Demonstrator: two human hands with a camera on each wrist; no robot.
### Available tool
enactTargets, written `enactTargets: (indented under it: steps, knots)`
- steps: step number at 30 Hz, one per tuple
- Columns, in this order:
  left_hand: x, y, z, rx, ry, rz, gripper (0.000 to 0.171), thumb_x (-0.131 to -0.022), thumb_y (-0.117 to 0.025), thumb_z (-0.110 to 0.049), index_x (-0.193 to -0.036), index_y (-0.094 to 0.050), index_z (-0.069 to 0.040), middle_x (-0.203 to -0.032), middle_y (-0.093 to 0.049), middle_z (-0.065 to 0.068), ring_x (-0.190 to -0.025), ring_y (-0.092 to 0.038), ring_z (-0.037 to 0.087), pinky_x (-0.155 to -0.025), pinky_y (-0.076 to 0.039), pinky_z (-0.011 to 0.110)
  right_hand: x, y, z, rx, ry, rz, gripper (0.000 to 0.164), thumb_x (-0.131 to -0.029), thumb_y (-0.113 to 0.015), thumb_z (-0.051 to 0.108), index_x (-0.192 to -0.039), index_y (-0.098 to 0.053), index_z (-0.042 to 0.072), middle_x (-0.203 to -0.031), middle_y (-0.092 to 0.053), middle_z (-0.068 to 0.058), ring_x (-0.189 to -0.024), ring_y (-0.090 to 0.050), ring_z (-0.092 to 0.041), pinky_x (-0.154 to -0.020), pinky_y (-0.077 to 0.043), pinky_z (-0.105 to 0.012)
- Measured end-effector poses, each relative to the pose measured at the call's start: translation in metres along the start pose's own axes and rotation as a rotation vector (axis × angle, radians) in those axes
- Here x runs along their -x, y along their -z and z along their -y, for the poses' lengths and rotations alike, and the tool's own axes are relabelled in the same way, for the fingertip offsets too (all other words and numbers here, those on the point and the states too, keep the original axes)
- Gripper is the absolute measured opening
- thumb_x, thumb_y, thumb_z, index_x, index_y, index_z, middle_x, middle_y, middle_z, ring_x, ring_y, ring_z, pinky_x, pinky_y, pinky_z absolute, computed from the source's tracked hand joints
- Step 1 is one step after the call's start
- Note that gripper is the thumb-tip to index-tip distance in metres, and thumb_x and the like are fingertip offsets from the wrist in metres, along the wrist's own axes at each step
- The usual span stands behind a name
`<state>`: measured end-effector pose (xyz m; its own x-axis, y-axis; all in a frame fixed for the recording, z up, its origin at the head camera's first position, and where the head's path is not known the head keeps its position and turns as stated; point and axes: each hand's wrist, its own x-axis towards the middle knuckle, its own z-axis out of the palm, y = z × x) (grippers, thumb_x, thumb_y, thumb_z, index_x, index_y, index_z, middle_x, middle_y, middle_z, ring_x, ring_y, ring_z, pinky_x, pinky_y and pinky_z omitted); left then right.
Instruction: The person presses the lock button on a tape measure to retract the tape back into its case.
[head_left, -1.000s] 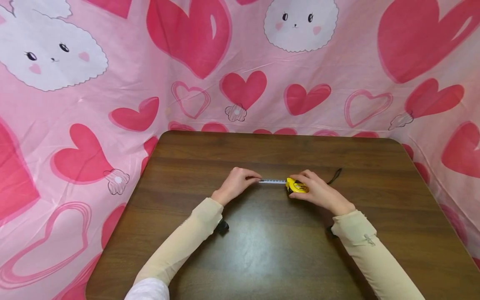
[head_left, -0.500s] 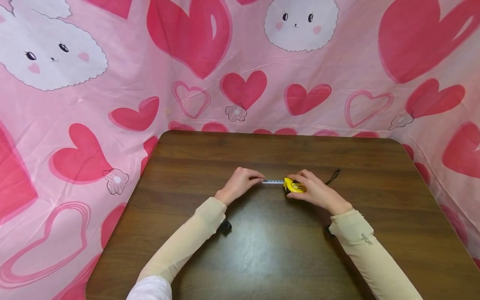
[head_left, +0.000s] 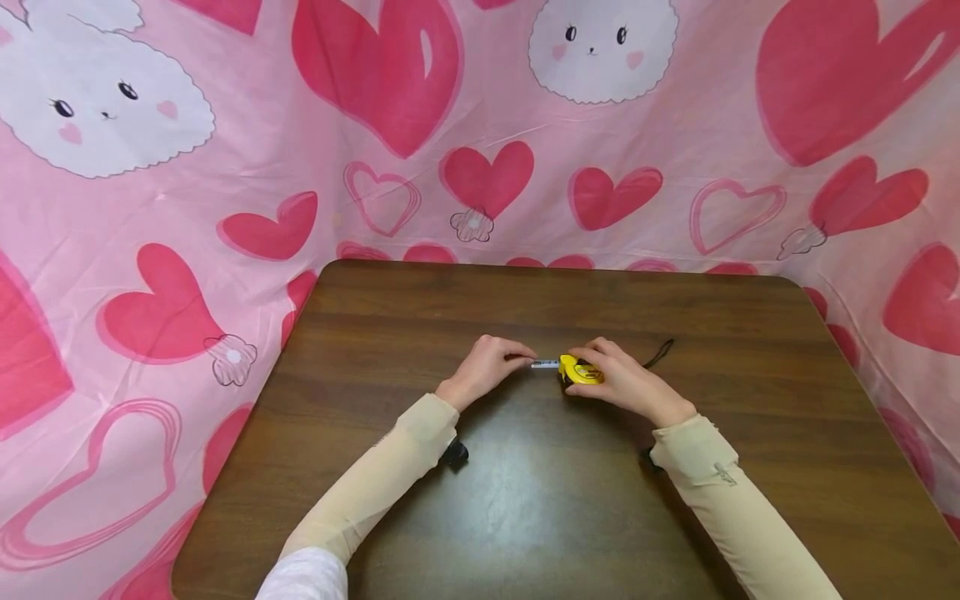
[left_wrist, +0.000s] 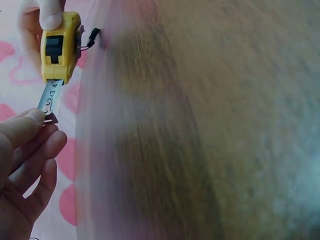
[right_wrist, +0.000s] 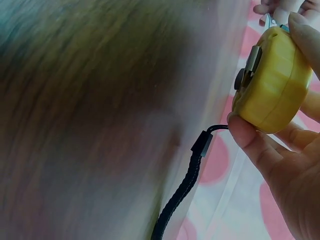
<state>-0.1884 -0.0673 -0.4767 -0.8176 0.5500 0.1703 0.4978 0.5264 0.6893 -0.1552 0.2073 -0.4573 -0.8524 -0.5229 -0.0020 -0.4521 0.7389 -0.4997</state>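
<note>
A yellow tape measure (head_left: 581, 371) with a black sliding button (left_wrist: 54, 47) is held in my right hand (head_left: 630, 385), its case gripped between thumb and fingers. A short stretch of numbered metal blade (left_wrist: 51, 95) sticks out of the case toward the left. My left hand (head_left: 486, 368) pinches the hooked end of that blade between thumb and forefinger, the other fingers loosely bent below. From the case's rear hangs a black wrist strap (right_wrist: 182, 185), which also shows behind the right hand in the head view.
Both hands work over a brown wood-grain table (head_left: 510, 517) with rounded far corners. A pink cloth with hearts and white animal faces (head_left: 555, 183) hangs round its back and sides. A small black device (head_left: 455, 454) sits under the left wrist.
The exposed blade has become shorter as the two hands moved closer. My right hand with the tape measure case shifted left; my left hand shifted slightly right, still pinching the end.
</note>
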Motion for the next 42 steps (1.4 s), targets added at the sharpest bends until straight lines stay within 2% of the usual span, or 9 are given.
enactTargets:
  steps: [11,24,31,42]
  knots:
    - [-0.003,-0.006,-0.005,-0.022,-0.014,-0.017,0.017,-0.099,-0.073,-0.019,-0.111,-0.083,-0.015,-0.107,-0.08,-0.002,-0.097,-0.073,0.009,-0.091,-0.058,0.028,-0.004,-0.002,0.008,-0.009,0.006,0.007,0.068,-0.09,-0.082,0.045,-0.142,-0.062,0.007,-0.128,-0.058,-0.014,-0.112,-0.058,-0.029,-0.099,-0.054,-0.051]
    - [-0.007,-0.015,-0.011,-0.045,-0.037,-0.031,0.018,-0.099,-0.073,-0.02,-0.112,-0.082,-0.014,-0.106,-0.08,-0.001,-0.095,-0.073,0.008,-0.089,-0.057,0.024,-0.004,-0.006,0.011,-0.017,0.033,-0.012,0.066,-0.088,-0.084,0.042,-0.14,-0.064,0.005,-0.124,-0.059,-0.013,-0.106,-0.058,-0.026,-0.095,-0.056,-0.047]
    - [-0.007,-0.021,-0.011,-0.037,-0.049,-0.046,0.016,-0.1,-0.072,-0.019,-0.111,-0.082,-0.013,-0.105,-0.08,-0.002,-0.092,-0.072,0.008,-0.088,-0.057,0.024,-0.003,-0.007,0.01,-0.016,0.036,-0.01,0.067,-0.089,-0.083,0.043,-0.141,-0.063,0.005,-0.126,-0.059,-0.013,-0.108,-0.058,-0.026,-0.094,-0.055,-0.046]
    - [-0.007,-0.021,-0.012,-0.008,-0.045,-0.027,0.018,-0.099,-0.073,-0.019,-0.114,-0.081,-0.013,-0.107,-0.079,-0.001,-0.092,-0.071,0.007,-0.086,-0.057,0.021,-0.001,-0.007,0.012,-0.018,0.047,-0.018,0.065,-0.088,-0.084,0.039,-0.14,-0.064,0.005,-0.126,-0.059,-0.013,-0.11,-0.058,-0.027,-0.095,-0.055,-0.046]
